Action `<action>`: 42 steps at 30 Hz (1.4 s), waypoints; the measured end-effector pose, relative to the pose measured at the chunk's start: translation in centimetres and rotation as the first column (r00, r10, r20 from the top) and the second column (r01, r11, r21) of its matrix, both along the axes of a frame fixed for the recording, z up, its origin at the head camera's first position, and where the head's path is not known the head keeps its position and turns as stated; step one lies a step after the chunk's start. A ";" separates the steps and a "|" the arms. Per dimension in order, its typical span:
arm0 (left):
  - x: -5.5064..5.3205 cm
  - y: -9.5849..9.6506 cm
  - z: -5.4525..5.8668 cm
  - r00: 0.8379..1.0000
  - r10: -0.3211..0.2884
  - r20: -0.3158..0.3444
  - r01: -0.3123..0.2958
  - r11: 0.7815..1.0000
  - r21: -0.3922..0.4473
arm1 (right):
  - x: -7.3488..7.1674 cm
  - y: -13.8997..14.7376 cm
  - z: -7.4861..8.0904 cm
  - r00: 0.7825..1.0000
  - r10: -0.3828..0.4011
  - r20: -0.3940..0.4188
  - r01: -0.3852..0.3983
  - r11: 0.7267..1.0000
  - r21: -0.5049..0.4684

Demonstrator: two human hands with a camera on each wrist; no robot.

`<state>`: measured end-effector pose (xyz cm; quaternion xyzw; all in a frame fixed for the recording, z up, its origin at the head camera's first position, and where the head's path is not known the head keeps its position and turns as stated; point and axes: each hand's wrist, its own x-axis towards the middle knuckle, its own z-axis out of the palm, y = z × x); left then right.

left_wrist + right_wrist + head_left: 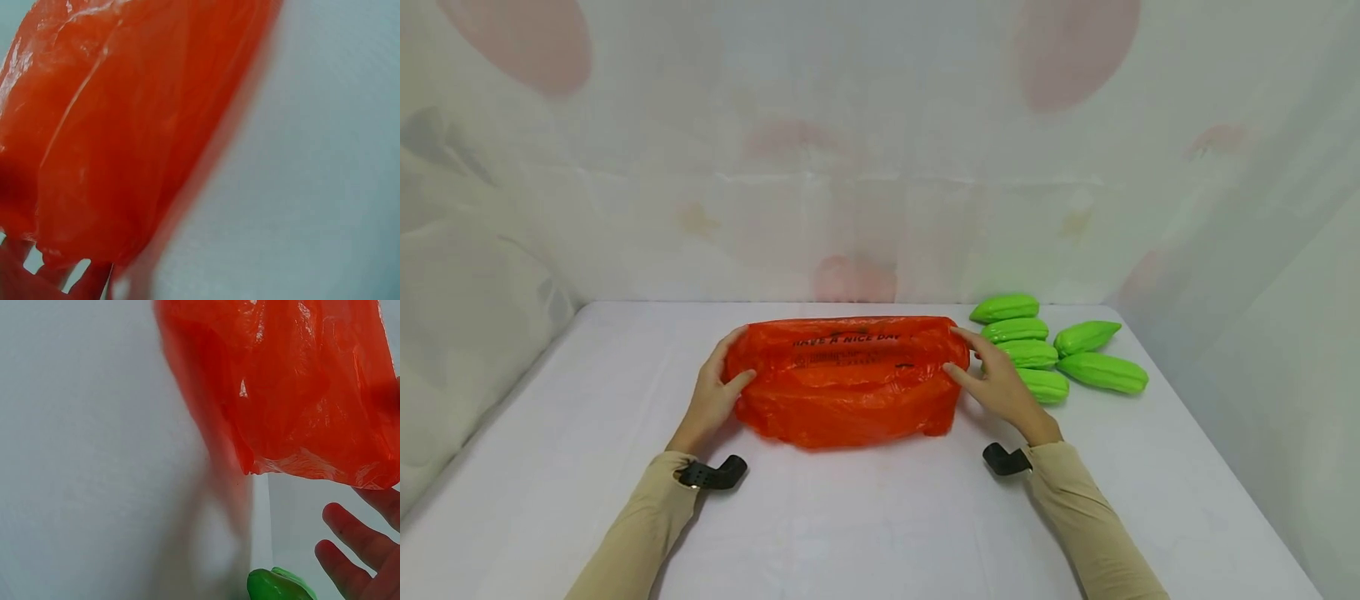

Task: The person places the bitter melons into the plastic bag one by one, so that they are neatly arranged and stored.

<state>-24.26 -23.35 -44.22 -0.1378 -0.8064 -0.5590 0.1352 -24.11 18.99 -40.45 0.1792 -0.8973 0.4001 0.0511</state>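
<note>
Left hand (712, 392) and right hand (1002, 387), both half-curled, grip one red bag (850, 387) near six green fruits (1103, 372).

Red bag (119, 137) against left hand (37, 289)

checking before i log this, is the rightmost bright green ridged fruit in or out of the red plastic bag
Out: the rightmost bright green ridged fruit lies on the white table, apart from the red plastic bag.

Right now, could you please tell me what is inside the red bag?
The red bag shows only its wrinkled outside and black lettering; its interior is covered, so I cannot tell whether it holds anything.
</note>
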 end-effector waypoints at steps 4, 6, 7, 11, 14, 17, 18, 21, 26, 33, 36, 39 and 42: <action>-0.1 0.1 0.0 0.999 0.016 -0.048 -0.016 1.000 0.011 | 0.0 0.0 0.0 1.000 -0.005 0.001 0.005 1.000 -0.002; -0.1 0.1 -0.1 0.998 0.020 -0.056 -0.019 1.000 0.017 | 0.1 0.0 -0.1 1.000 -0.002 0.000 0.002 1.000 -0.001; -0.1 0.1 -0.1 0.998 0.018 -0.056 -0.018 1.000 0.017 | 0.1 0.0 -0.1 1.000 -0.001 -0.003 0.001 1.000 0.001; -0.1 0.1 -0.4 0.999 0.015 -0.044 -0.015 1.000 0.011 | 0.1 0.0 -0.1 1.000 0.001 -0.004 -0.001 1.000 0.006; -0.1 0.1 -0.4 0.999 0.017 -0.034 -0.016 1.000 0.011 | 0.1 0.1 -0.1 1.000 -0.002 0.010 0.002 1.000 0.001; -0.2 0.0 -0.4 0.999 0.018 -0.034 -0.018 1.000 0.009 | 0.1 0.2 0.1 1.000 0.006 0.013 -0.006 1.000 -0.009; -0.2 0.0 -0.4 0.999 0.019 -0.030 -0.018 1.000 0.010 | 0.1 0.3 0.2 1.000 0.006 0.013 -0.006 1.000 -0.012; -0.2 0.0 -0.5 1.000 0.023 -0.016 -0.023 1.000 0.004 | 0.0 0.6 0.3 1.000 0.017 0.006 -0.017 1.000 -0.017; -0.2 0.0 -0.5 1.000 0.025 -0.004 -0.025 1.000 -0.008 | -0.1 1.5 1.0 0.999 0.023 0.045 -0.023 1.000 -0.015; -0.3 -0.2 -0.6 1.000 0.026 -0.014 -0.026 1.000 -0.015 | 0.0 2.9 2.1 0.994 0.023 0.103 -0.025 1.000 0.017; -0.3 -0.2 -0.6 1.000 0.026 -0.016 -0.026 1.000 -0.015 | 0.0 3.3 2.2 0.994 0.033 0.101 -0.034 0.999 0.017; -0.3 -0.2 -0.6 1.000 0.027 -0.016 -0.027 0.999 -0.017 | -0.1 3.6 2.2 0.995 0.037 0.093 -0.038 0.999 0.015; -0.4 -0.2 -0.7 0.999 0.026 -0.019 -0.026 1.000 -0.012 | -0.1 3.9 2.3 0.996 0.042 0.079 -0.045 0.999 0.030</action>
